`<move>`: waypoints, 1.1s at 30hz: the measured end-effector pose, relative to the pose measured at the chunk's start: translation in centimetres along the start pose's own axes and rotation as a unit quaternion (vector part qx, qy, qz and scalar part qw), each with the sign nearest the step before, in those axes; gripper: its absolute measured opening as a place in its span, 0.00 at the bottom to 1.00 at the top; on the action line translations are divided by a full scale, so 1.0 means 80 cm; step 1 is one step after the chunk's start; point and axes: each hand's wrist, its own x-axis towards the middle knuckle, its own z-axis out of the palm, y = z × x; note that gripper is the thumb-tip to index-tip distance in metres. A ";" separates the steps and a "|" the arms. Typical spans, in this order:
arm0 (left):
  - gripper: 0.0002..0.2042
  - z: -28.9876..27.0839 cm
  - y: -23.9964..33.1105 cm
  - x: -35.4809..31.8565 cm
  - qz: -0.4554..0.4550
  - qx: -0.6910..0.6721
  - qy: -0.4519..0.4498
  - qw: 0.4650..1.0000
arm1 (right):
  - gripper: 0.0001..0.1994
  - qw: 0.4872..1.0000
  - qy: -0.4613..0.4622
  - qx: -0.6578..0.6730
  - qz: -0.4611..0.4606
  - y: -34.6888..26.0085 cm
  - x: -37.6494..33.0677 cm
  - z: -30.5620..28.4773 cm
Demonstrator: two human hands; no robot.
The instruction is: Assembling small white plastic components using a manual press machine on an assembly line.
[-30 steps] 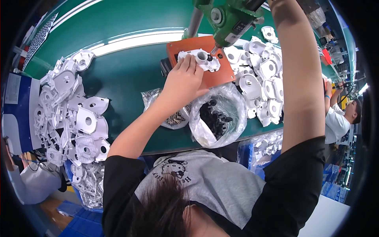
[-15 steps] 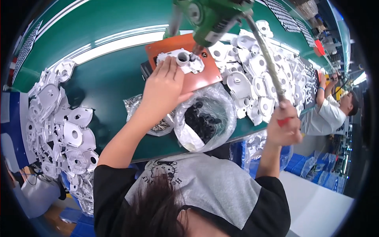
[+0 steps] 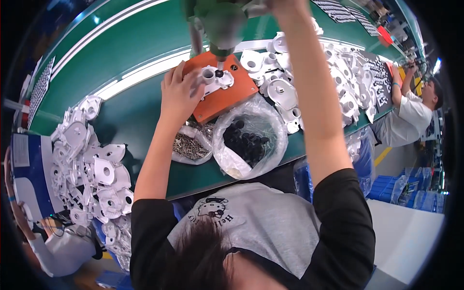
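Observation:
A green press [image 3: 223, 34], its head smeared by motion, stands over an orange fixture block [image 3: 244, 89]. Its metal ram [image 3: 221, 64] is lowered onto a small black part [image 3: 219, 74] in a white plastic housing [image 3: 225, 80] lying on the block. My left hand [image 3: 180, 94] rests at the block's left side beside the housing, fingers stretched and apart, some blurred. Stretched far forward, my right hand [image 3: 286, 4] is at the press lever [image 3: 256, 10], closed around its end. The upper picture edge cuts off part of that hand.
Clear bags of black parts [image 3: 246, 142] and metal pins [image 3: 191, 146] stand in front of the block. White housings are heaped at right [image 3: 285, 92] and left [image 3: 104, 169]. A co-worker [image 3: 411, 106] works at the far right; another person [image 3: 67, 249] is at the lower left.
My right hand has swung the lever forward and away from me. The ram has come down onto the black part. My left hand has drawn back from the housing to the block's left side.

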 end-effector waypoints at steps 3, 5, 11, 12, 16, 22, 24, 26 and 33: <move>0.18 -0.001 -0.018 -0.010 -0.004 -0.009 -0.036 0.999 | 0.26 0.936 -0.011 -0.344 0.077 0.066 0.006 0.002; 0.17 -0.020 -0.015 -0.008 -0.031 -0.093 -0.076 0.992 | 0.25 0.935 -0.201 -0.282 0.073 0.044 -0.005 -0.028; 0.11 -0.063 -0.011 -0.003 -0.166 -0.313 -0.035 0.935 | 0.14 0.868 -0.009 -0.495 0.025 -0.043 -0.176 -0.064; 0.11 -0.063 -0.024 -0.008 -0.186 -0.336 -0.026 0.923 | 0.13 0.733 -0.001 -0.679 0.024 -0.050 -0.201 -0.064; 0.08 -0.083 -0.056 0.007 -0.282 -0.378 0.035 0.881 | 0.10 0.532 -0.023 -0.846 -0.035 -0.081 -0.286 -0.121; 0.32 -0.074 -0.121 0.004 -0.320 -0.274 0.125 0.898 | 0.22 0.375 -0.037 -0.926 0.003 -0.074 -0.308 -0.141; 0.32 -0.068 -0.135 0.001 -0.332 -0.256 0.147 0.896 | 0.27 0.372 -0.039 -0.927 0.029 -0.069 -0.308 -0.153; 0.31 -0.069 -0.149 -0.001 -0.364 -0.269 0.177 0.874 | 0.29 0.358 -0.046 -0.932 0.019 -0.063 -0.309 -0.165; 0.27 -0.062 -0.246 -0.043 -0.459 -0.420 0.436 0.650 | 0.23 0.355 -0.035 -0.934 -0.006 -0.059 -0.303 -0.184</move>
